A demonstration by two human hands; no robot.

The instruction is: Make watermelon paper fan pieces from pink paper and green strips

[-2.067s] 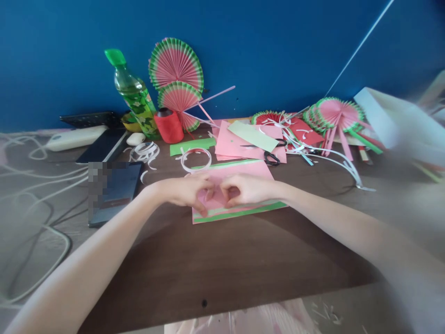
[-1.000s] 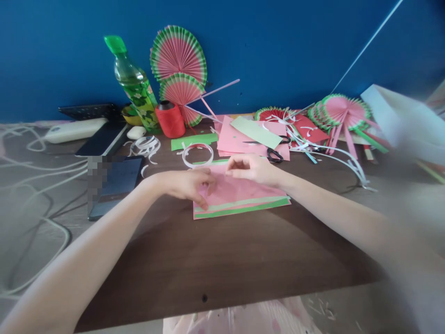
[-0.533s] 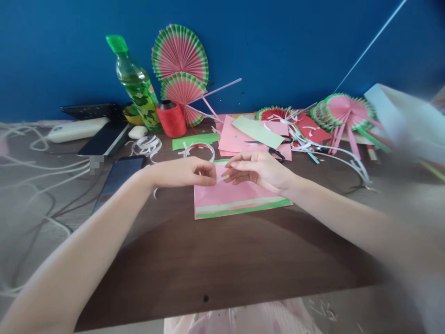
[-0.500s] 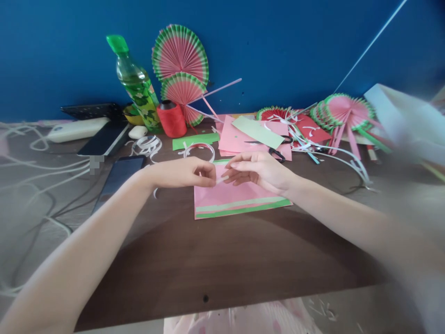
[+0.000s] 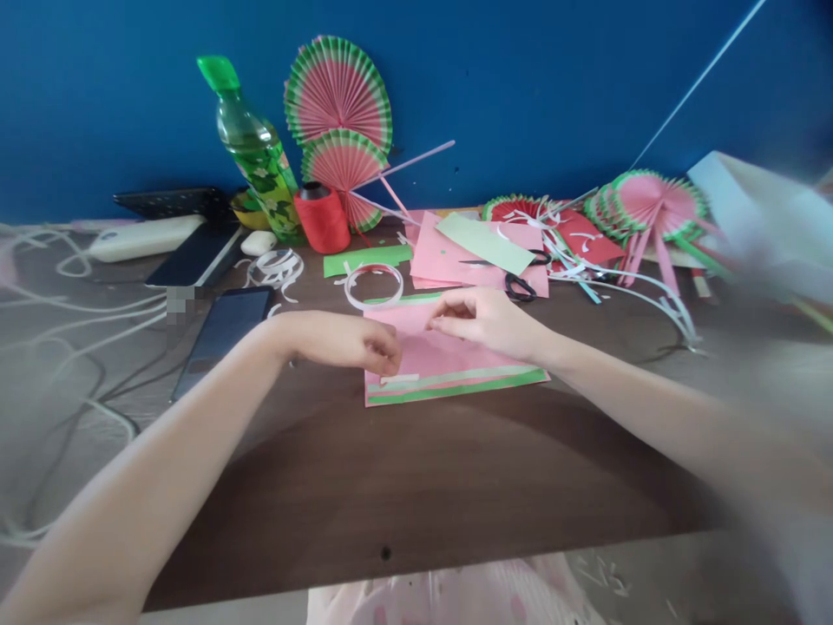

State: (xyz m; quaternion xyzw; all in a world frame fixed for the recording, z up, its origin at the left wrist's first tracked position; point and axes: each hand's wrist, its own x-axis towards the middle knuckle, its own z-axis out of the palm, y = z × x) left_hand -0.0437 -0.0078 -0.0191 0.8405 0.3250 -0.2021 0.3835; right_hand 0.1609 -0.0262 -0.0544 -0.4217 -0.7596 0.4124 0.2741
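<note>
- Pink sheet (image 5: 455,360) with green stripes along its near edge, flat on the brown table (image 5: 403,486).
- Likely feather-light, thin and floppy; easily creased or slid about. Best taken by a free corner or edge, or pinned flat with fingertips.
- Short white strip (image 5: 399,378) on the sheet's near-left corner: tiny, limp, best nipped at one end.
- Left hand (image 5: 348,340) at the sheet's left edge, fingers curled under; gripping anything or not, impossible to tell.
- Right hand (image 5: 485,319) over the sheet's far side, thumb and forefinger pressed together, nothing visible between.
- Beyond the sheet: white paper ring (image 5: 373,286), black scissors (image 5: 517,285), loose pink papers (image 5: 449,252); left of the sheet, phone (image 5: 225,334).
</note>
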